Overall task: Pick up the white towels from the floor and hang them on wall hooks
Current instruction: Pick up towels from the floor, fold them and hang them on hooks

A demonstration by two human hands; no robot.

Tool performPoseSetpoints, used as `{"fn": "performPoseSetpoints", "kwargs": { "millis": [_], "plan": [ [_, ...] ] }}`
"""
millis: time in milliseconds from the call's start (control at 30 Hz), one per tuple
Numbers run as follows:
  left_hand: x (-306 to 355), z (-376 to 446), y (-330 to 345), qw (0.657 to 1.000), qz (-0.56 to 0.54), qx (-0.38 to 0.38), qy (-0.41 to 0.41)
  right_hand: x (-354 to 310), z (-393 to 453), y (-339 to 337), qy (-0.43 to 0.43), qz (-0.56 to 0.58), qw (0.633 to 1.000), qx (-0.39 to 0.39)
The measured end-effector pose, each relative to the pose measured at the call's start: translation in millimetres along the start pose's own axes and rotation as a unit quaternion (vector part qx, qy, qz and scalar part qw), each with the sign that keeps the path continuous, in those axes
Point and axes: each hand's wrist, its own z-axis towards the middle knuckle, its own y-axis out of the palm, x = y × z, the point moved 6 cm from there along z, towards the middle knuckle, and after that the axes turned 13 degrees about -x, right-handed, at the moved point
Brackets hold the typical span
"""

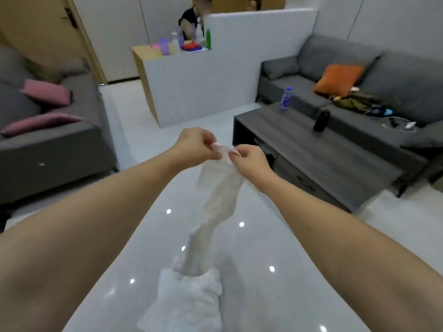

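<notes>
A white towel (219,192) hangs stretched from my two hands down toward the glossy floor. My left hand (194,147) pinches its top edge on the left, and my right hand (249,161) pinches the same edge just to the right. The lower end of the hanging towel reaches a crumpled heap of white towel (191,300) lying on the floor at the bottom centre; whether it is the same cloth or another I cannot tell. No wall hooks are in view.
A dark low table (335,159) with a blue bottle (285,98) and a black can (321,120) stands to the right, a grey sofa (383,75) behind it. Another grey sofa (48,140) is left. Ahead stand a white partition (203,87) and a person.
</notes>
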Motion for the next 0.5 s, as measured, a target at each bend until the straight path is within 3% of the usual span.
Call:
{"fn": "performPoseSetpoints", "kwargs": {
  "millis": [100, 200, 400, 500],
  "plan": [
    [59, 20, -8, 0.997, -0.003, 0.073, 0.032, -21, -13, -63, -0.029, -0.032, 0.998, 0.038],
    [119, 44, 1, 0.991, -0.005, 0.084, 0.100, -31, -21, -118, -0.048, -0.056, 0.994, 0.081],
    [211, 106, 40, 0.981, -0.052, 0.052, 0.179, -29, -19, -203, -0.069, -0.006, 0.992, 0.103],
    [227, 154, 66, 0.975, -0.143, -0.035, 0.166, -16, -4, -257, -0.053, 0.012, 0.983, 0.173]
  ]
}}
